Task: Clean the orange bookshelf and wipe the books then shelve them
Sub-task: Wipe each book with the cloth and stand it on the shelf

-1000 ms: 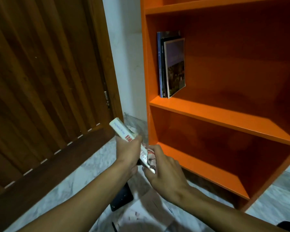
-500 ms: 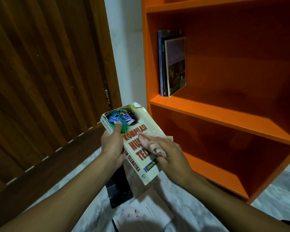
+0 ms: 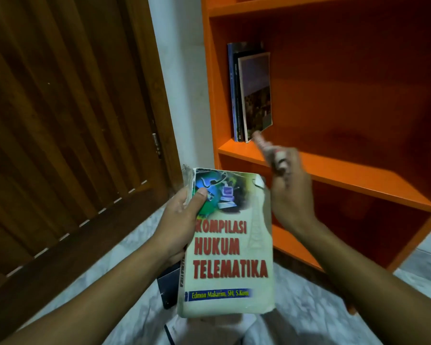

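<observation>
My left hand (image 3: 182, 217) grips a thick cream paperback (image 3: 230, 247) with red title letters, cover facing me, thumb on its top left corner. Right of the book, my right hand (image 3: 290, 192) holds a crumpled pinkish cloth (image 3: 269, 151), blurred, raised off the cover towards the middle shelf. The orange bookshelf (image 3: 334, 170) fills the right side. Three thin books (image 3: 253, 95) stand upright at the left end of its middle shelf.
A brown wooden door (image 3: 67, 108) stands at the left, with a white wall strip between it and the shelf. On the marble floor below the paperback lie a dark book (image 3: 168, 286) and a white paper (image 3: 179, 329).
The paperback has been turned from spine-up to cover-up and lifted closer to me. My right hand with the cloth has left the cover and swung up to the right.
</observation>
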Tool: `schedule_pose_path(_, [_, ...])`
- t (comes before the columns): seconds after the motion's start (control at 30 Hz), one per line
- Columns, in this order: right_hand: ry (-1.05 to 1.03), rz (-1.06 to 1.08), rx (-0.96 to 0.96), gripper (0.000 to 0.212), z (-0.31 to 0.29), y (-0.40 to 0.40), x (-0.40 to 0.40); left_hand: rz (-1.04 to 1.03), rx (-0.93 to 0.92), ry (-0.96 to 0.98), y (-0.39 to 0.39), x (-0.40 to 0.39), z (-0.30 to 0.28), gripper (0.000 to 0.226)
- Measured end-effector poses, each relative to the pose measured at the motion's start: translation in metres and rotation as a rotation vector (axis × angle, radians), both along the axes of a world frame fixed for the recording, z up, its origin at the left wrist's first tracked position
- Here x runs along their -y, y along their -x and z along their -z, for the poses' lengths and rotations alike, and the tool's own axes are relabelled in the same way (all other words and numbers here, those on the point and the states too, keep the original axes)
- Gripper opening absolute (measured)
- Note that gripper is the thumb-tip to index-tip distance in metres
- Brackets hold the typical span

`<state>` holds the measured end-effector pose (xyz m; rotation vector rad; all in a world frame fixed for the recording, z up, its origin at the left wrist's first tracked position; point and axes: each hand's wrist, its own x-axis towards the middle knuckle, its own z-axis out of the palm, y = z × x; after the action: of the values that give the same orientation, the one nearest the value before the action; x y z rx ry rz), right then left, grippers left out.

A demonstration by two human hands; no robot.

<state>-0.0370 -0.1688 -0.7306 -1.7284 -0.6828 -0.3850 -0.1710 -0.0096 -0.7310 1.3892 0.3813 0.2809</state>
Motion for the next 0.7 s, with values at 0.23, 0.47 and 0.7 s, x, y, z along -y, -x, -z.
schedule_pose_path(0.23, [0.192, -0.189, 0.116, 0.071, 0.037, 0.026, -0.011, -0.092, 0.034, 0.09, -0.014, -0.001, -0.004, 0.031])
schedule_pose_path(0.47, [0.275, -0.472, 0.179, 0.064, 0.066, 0.047, -0.011, -0.32, 0.04, 0.247, -0.015, -0.039, 0.001, 0.033])
schedule_pose_path(0.7, [0.434, -0.581, 0.139, 0.036, 0.075, 0.06, -0.01, -0.494, 0.061, 0.195, -0.003, -0.074, -0.002, 0.036])
